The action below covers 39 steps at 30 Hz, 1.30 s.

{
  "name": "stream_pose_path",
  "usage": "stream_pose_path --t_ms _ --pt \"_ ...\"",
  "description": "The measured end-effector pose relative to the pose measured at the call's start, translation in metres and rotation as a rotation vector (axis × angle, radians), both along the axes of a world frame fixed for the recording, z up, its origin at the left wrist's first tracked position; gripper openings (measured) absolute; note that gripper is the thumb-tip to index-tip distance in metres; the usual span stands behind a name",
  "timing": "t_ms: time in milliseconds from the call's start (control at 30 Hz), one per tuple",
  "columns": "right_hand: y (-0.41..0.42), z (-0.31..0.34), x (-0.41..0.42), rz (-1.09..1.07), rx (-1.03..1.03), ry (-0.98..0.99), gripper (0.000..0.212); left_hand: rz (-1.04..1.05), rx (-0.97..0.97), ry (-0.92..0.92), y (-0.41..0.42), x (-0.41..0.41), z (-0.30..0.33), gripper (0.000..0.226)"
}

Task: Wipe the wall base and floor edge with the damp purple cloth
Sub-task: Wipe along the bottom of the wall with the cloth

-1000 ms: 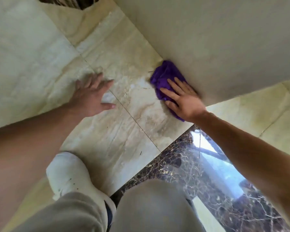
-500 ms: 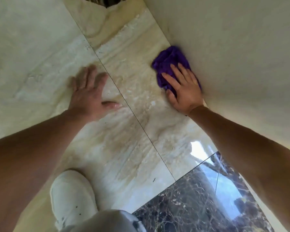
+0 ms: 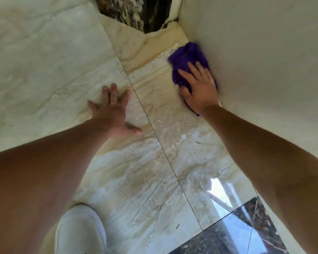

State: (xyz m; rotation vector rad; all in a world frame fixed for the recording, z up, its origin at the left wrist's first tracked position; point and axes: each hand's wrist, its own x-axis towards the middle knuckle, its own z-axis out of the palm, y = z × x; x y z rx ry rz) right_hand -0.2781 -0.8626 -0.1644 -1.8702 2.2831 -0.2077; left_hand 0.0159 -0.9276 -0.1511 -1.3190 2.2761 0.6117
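Presently the right hand (image 3: pixel 200 90) presses flat, fingers spread, on the purple cloth (image 3: pixel 188 61) bunched where floor (image 3: pixel 154 162) meets wall (image 3: pixel 255 61). The left hand (image 3: pixel 112 112) braces, splayed and empty. Likely risk: the bracing palm slips on glossy tile, or the bunched cloth skips the seam.

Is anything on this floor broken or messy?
Yes. At the far end of the wall, where it meets a dark marble strip, there is a dark, ragged gap that looks chipped or cracked. Small dark specks also lie on the pale floor tiles. The purple cloth just looks bunched.
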Motion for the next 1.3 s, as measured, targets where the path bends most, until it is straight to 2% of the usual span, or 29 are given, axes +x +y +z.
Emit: stream_pose_path --t_ms 133,200,300,433,533,633,900,1033,1167,1300 --pt "0.060 0.005 0.006 -0.077 -0.005 -0.059 0.057 -0.060 -0.058 0.065 -0.030 0.018 0.016 0.126" --pt "0.056 0.006 0.004 -0.107 0.022 -0.091 0.058 -0.045 -0.090 0.025 -0.047 0.031 0.016 0.129" --pt "0.023 0.004 0.003 -0.099 0.030 -0.078 0.063 -0.029 -0.057 -0.044 -0.076 0.021 0.015 0.138" --pt "-0.020 -0.006 0.002 -0.049 -0.021 0.014 0.070 0.019 -0.025 -0.010 -0.101 -0.006 0.003 0.141" --pt "-0.053 -0.011 0.001 -0.018 -0.024 0.069 0.070 -0.006 -0.072 0.020 -0.097 -0.006 -0.006 0.141" --pt "-0.088 -0.015 0.003 -0.030 -0.024 0.083 0.069 -0.009 -0.083 0.055 -0.095 -0.004 -0.007 0.141" --pt "-0.163 -0.006 0.010 -0.113 -0.010 0.042 0.066 -0.001 -0.018 0.000 -0.100 -0.013 0.005 0.141" --pt "-0.151 0.000 0.020 -0.129 0.032 0.063 0.067 -0.024 0.007 -0.022 -0.109 -0.008 0.014 0.134" --pt "-0.096 -0.007 0.031 -0.168 0.044 0.165 0.068 -0.044 0.020 -0.044 -0.110 -0.006 0.014 0.136" --pt "-0.109 -0.007 0.021 -0.143 -0.006 0.144 0.071 -0.130 -0.159 0.064 -0.108 0.017 -0.009 0.127"
